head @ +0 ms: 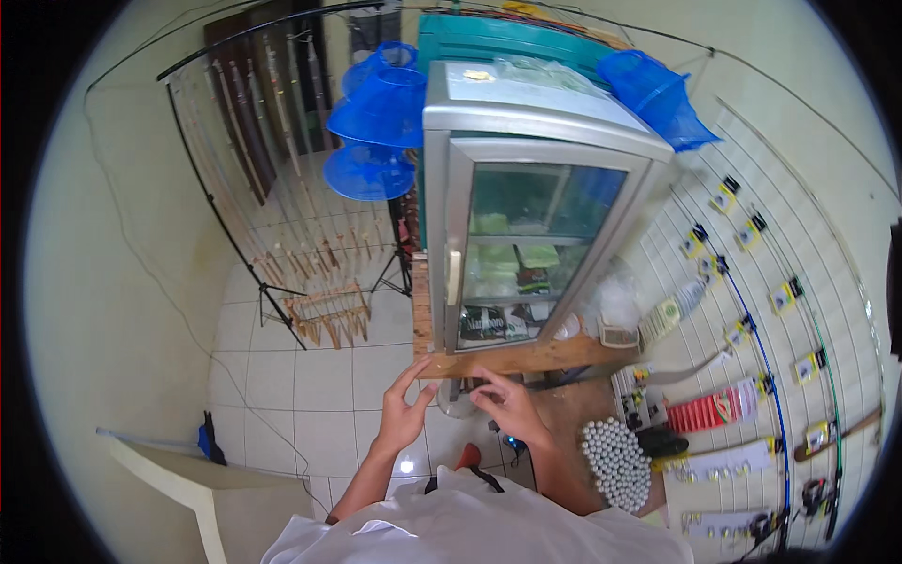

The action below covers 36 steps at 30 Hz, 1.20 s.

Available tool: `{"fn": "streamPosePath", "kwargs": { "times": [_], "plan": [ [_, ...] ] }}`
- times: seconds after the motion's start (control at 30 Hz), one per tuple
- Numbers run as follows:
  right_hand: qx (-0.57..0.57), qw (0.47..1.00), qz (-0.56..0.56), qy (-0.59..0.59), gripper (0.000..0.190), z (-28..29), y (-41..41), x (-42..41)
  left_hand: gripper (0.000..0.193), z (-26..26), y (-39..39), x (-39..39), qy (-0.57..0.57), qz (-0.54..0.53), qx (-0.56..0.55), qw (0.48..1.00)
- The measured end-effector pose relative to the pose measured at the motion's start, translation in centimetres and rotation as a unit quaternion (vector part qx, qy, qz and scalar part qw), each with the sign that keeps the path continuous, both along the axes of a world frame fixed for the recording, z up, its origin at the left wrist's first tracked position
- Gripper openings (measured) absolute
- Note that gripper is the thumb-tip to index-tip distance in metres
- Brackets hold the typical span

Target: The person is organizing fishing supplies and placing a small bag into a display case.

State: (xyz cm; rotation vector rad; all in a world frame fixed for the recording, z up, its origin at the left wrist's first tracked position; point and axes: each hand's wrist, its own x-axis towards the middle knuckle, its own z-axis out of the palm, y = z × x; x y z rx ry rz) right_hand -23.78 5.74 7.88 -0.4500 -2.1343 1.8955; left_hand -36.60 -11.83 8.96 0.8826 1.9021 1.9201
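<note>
My left hand [406, 409] is raised at the left front edge of a wooden tabletop [507, 358], its thumb and fingers apart and nothing in it. Close by on the right, my right hand [511, 405] has its fingers spread and bent, also without an object. The fingertips of both are at or near the wood's edge; whether they touch it I cannot tell. Just beyond them stands a metal-framed glass cabinet [548, 141] with its door closed and a pale handle [453, 278] on the left. Behind the glass are green packets [493, 262] and dark printed packs [483, 322].
Blue mesh nets [380, 106] hang left of the cabinet, another [659, 99] at its right. Fishing rods [282, 106] hang from a black stand at left. A wall rack [810, 240] with packaged tackle is at right, above a cluster of metallic cans [616, 462]. A cable runs along the left wall.
</note>
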Motion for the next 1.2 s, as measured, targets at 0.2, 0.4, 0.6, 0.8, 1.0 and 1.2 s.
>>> {"fn": "streamPosePath", "kwargs": {
  "times": [0.2,0.4,0.6,0.8,1.0,1.2],
  "plan": [
    [0.041,0.995,-0.014,-0.093,0.042,-4.5,-2.8,10.5,0.03,-4.2,-4.0,2.8,-0.061,-0.069,-0.099,0.991],
    [0.028,0.971,-0.126,-0.201,0.039,-4.1,-7.4,20.1,0.02,-5.2,-3.4,7.0,-0.077,-0.219,-0.153,0.96],
    [0.041,0.924,-0.238,-0.298,0.041,-2.0,-11.1,26.9,0.02,-5.5,-0.8,11.7,-0.067,-0.341,-0.144,0.927],
    [0.002,0.896,-0.338,-0.287,0.04,-2.6,-14.1,32.5,0.02,-4.2,1.7,16.4,-0.031,-0.42,-0.144,0.896],
    [-0.059,0.854,-0.43,-0.285,0.04,-1.5,-14.1,37.5,0.021,-4.5,3.9,20.9,-0.008,-0.474,-0.164,0.865],
    [-0.08,0.789,-0.56,-0.239,0.048,-2.0,-12.5,44.9,0.023,-5.6,7.6,27.1,0.03,-0.523,-0.216,0.824]
  ]
}}
